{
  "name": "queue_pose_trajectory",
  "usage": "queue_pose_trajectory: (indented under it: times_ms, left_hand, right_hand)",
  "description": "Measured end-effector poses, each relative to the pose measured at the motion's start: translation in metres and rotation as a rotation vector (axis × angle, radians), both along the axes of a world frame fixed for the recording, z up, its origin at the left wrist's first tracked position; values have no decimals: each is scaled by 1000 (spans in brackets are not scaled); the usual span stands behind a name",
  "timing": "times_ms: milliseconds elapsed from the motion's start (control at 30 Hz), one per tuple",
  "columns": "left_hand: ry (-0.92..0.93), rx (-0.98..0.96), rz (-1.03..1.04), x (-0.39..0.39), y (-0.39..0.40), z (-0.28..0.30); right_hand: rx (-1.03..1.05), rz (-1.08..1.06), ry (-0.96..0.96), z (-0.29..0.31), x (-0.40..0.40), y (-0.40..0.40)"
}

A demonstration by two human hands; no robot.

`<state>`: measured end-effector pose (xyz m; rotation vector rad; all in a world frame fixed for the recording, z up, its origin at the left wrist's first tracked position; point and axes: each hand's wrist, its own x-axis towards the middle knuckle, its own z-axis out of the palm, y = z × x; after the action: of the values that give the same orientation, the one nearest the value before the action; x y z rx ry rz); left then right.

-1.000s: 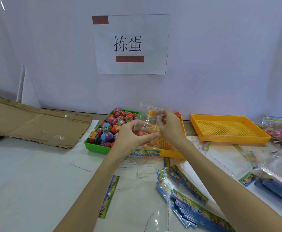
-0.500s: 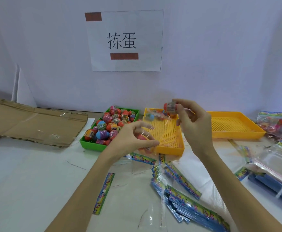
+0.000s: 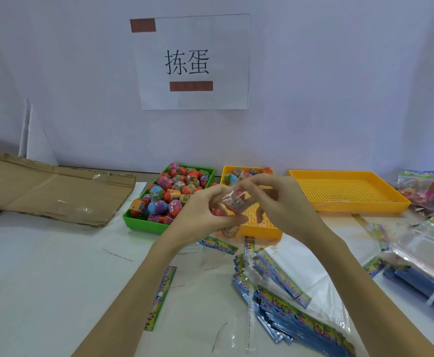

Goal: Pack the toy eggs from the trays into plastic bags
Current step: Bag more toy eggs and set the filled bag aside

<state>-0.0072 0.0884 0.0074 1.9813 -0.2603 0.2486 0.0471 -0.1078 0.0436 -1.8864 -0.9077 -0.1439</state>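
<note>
My left hand (image 3: 205, 215) and my right hand (image 3: 283, 204) meet above the near end of the middle yellow tray (image 3: 259, 228). Between them is a clear plastic bag (image 3: 230, 200) with a red toy egg (image 3: 239, 195) at its mouth. My left fingers pinch the bag's edge, and another red egg (image 3: 217, 212) shows low in the bag by my left palm. My right fingertips grip the egg at the bag's opening. A green tray (image 3: 143, 224) to the left is heaped with wrapped toy eggs (image 3: 177, 194). A few eggs (image 3: 232, 179) lie at the yellow tray's far end.
A second yellow tray (image 3: 350, 194) stands to the right. Filled bags (image 3: 427, 189) lie at the far right. A stack of flat bags with coloured headers (image 3: 295, 300) covers the near table. Flattened cardboard (image 3: 50, 191) lies at the left. A paper sign (image 3: 192, 63) hangs on the wall.
My right hand, holding an egg picked from the yellow tray's far end, has come back down and left to the bag in my left hand.
</note>
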Motion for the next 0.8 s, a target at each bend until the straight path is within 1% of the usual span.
queue_pose_trajectory:
  times_ms: [67,133,233,333,433,533,600,667,733,800]
  left_hand:
    - [-6,-8,1,0,-1,1]
    - [-33,-3,-9,0,-3,1]
    - [-58,8,-18,0,-5,1]
    - [-69,40,5,-1,-5,2]
    - [-46,-32,24,-2,-2,4]
    - [-43,-94,161,1,4,4]
    - [-63,-123,282,4,9,1]
    - [-62,-178,350,6,13,-3]
    - [-48,-189,359,7,13,-5]
    - [-44,-184,334,7,11,-6]
  right_hand:
    - [-47,32,46,1,-3,2]
    - [-114,52,13,-2,-4,4]
    - [-122,42,-27,-7,-4,4]
    - [-61,34,-39,-9,-4,7]
    - [66,15,-89,-9,-9,11]
    - [257,-54,-127,-4,-9,10]
    - [282,-149,-144,-4,0,6]
    - [169,-258,-144,-11,15,6]
    - [-44,-316,-131,-23,34,12]
    - [-280,-294,-126,-31,54,23]
